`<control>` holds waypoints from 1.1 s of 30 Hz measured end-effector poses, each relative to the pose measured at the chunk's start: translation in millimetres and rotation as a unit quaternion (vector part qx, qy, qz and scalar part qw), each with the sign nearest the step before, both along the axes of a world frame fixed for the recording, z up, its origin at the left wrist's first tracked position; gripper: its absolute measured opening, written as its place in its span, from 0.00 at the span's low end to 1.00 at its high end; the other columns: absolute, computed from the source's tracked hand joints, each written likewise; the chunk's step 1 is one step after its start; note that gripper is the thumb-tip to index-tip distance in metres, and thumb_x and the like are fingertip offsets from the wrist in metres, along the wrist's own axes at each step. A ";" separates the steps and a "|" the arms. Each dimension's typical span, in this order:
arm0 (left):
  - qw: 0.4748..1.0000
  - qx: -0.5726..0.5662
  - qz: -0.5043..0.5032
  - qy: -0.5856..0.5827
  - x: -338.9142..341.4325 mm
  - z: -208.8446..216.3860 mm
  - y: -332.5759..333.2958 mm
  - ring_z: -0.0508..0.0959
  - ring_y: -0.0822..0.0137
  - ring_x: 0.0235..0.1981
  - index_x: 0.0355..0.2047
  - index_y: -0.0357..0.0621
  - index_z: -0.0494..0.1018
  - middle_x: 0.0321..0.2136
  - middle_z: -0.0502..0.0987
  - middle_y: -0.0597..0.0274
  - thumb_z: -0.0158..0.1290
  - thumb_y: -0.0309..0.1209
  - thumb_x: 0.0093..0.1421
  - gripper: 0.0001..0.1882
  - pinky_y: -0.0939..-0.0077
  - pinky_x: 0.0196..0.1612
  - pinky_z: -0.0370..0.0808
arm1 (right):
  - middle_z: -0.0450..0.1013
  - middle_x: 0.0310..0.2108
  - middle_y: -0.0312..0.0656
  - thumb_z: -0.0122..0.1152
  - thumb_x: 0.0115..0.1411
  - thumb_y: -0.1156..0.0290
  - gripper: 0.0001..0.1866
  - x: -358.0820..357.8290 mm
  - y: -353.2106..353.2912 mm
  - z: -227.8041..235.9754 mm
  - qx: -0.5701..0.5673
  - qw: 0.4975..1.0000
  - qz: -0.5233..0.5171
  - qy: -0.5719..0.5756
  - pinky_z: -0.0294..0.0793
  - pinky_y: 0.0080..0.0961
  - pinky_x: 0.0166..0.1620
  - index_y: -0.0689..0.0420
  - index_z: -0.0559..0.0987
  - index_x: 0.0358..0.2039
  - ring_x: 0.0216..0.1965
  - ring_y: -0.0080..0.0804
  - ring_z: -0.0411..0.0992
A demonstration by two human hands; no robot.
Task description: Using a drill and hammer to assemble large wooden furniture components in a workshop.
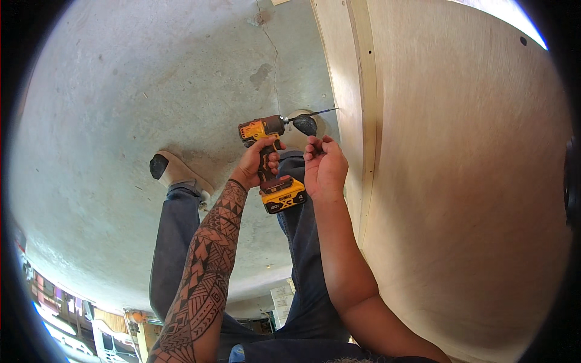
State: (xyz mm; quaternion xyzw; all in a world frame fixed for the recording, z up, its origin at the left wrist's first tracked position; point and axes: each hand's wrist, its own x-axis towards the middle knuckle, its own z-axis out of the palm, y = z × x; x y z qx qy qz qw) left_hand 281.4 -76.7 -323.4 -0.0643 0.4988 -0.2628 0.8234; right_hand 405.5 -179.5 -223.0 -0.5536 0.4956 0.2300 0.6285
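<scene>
My left hand [254, 160] is wrapped around the handle of a yellow-and-black cordless impact driver [257, 129], its battery pack [282, 195] hanging at the bottom. From the chuck a long, thin dark bit [315, 113] extends right toward the wooden panel's strip; whether its tip touches the wood I cannot tell. Just below the bit, beside the driver, is my right hand [328, 169], palm up with fingertips curled and pressed together. Anything between those fingertips is too small to make out.
A large plywood panel [460, 169] with a lighter wooden batten [368, 91] stands along the right. My shoes, one at left [175, 168], rest on the cracked grey concrete floor [181, 78]. White boxes [282, 300] and workshop clutter [112, 330] appear along the bottom.
</scene>
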 end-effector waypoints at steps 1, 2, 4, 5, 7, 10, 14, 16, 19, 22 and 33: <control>1.000 -0.004 -0.004 0.005 1.0 -0.2 -0.5 0.65 0.78 0.17 0.42 0.43 0.74 0.17 0.66 0.75 0.52 0.47 0.67 0.19 0.79 0.23 0.68 | 0.77 0.36 0.49 0.47 0.65 0.75 0.12 0.8 0.0 0.0 0.003 1.000 0.004 0.001 0.72 0.24 0.35 0.61 0.66 0.49 0.32 0.32 0.72; 1.000 -0.007 -0.008 0.009 1.9 -0.5 -1.1 0.65 0.78 0.16 0.43 0.43 0.74 0.17 0.65 0.75 0.52 0.47 0.67 0.19 0.79 0.23 0.67 | 0.77 0.36 0.49 0.47 0.65 0.75 0.12 1.6 0.1 -0.2 0.003 1.000 0.005 0.001 0.72 0.24 0.35 0.61 0.66 0.49 0.32 0.32 0.72; 1.000 -0.023 -0.004 0.013 -1.2 -2.8 -1.0 0.65 0.78 0.16 0.41 0.44 0.74 0.17 0.65 0.75 0.52 0.47 0.67 0.18 0.79 0.23 0.67 | 0.77 0.38 0.50 0.49 0.65 0.75 0.12 3.9 4.6 0.5 0.024 1.000 0.000 0.005 0.74 0.24 0.37 0.62 0.66 0.48 0.33 0.33 0.74; 0.999 -0.039 -0.001 0.016 -2.8 -3.5 -1.6 0.64 0.78 0.16 0.40 0.45 0.73 0.17 0.65 0.75 0.51 0.47 0.67 0.18 0.79 0.23 0.67 | 0.77 0.38 0.50 0.49 0.65 0.75 0.12 3.9 7.0 1.4 0.024 1.000 0.001 0.006 0.74 0.24 0.37 0.62 0.66 0.48 0.33 0.33 0.74; 0.998 -0.053 0.009 0.026 -1.8 -2.5 -8.1 0.65 0.78 0.16 0.38 0.45 0.73 0.17 0.65 0.75 0.51 0.46 0.67 0.17 0.79 0.23 0.67 | 0.78 0.39 0.52 0.50 0.65 0.75 0.12 6.0 13.1 5.7 0.049 0.999 -0.014 0.013 0.75 0.24 0.37 0.61 0.66 0.48 0.33 0.33 0.75; 0.996 -0.077 0.030 0.036 -3.3 -8.7 -11.9 0.65 0.78 0.16 0.36 0.46 0.73 0.17 0.66 0.74 0.51 0.46 0.67 0.16 0.79 0.22 0.67 | 0.78 0.36 0.51 0.50 0.66 0.75 0.11 7.2 31.7 16.7 0.065 0.998 0.002 0.011 0.75 0.24 0.36 0.61 0.67 0.48 0.31 0.32 0.75; 0.996 -0.073 0.055 0.012 -9.3 -19.4 -12.0 0.69 0.76 0.17 0.33 0.50 0.73 0.19 0.72 0.71 0.52 0.47 0.66 0.15 0.77 0.22 0.70 | 0.79 0.33 0.49 0.53 0.67 0.75 0.07 -0.4 43.7 28.6 0.149 0.987 0.057 0.033 0.75 0.26 0.39 0.59 0.71 0.45 0.32 0.31 0.75; 0.997 -0.063 0.041 -0.009 -5.4 -19.4 -16.1 0.73 0.74 0.19 0.34 0.50 0.74 0.21 0.75 0.69 0.52 0.48 0.66 0.15 0.76 0.23 0.73 | 0.79 0.34 0.49 0.53 0.67 0.75 0.07 -1.8 43.7 28.7 0.163 0.984 0.075 0.021 0.75 0.25 0.39 0.59 0.71 0.45 0.31 0.30 0.75; 0.999 -0.039 0.015 -0.029 5.6 -12.0 -20.4 0.78 0.72 0.22 0.36 0.50 0.75 0.25 0.78 0.66 0.51 0.49 0.66 0.16 0.74 0.27 0.78 | 0.80 0.35 0.50 0.53 0.67 0.75 0.08 0.9 44.5 32.8 0.168 0.981 0.098 0.009 0.75 0.25 0.39 0.58 0.71 0.45 0.31 0.30 0.75; 0.999 -0.030 0.026 -0.011 6.2 -6.6 -21.9 0.80 0.72 0.25 0.39 0.50 0.76 0.28 0.80 0.66 0.50 0.49 0.66 0.17 0.73 0.30 0.80 | 0.80 0.38 0.52 0.53 0.66 0.76 0.08 3.6 52.3 39.2 0.156 0.981 0.112 0.014 0.76 0.25 0.41 0.59 0.71 0.45 0.33 0.31 0.77; 0.998 -0.044 0.039 0.020 29.8 8.5 -20.6 0.82 0.68 0.32 0.44 0.50 0.76 0.35 0.81 0.64 0.49 0.50 0.67 0.19 0.70 0.36 0.82 | 0.80 0.40 0.52 0.54 0.68 0.75 0.07 5.1 60.7 43.8 0.165 0.978 0.124 -0.014 0.77 0.26 0.46 0.61 0.71 0.45 0.38 0.31 0.78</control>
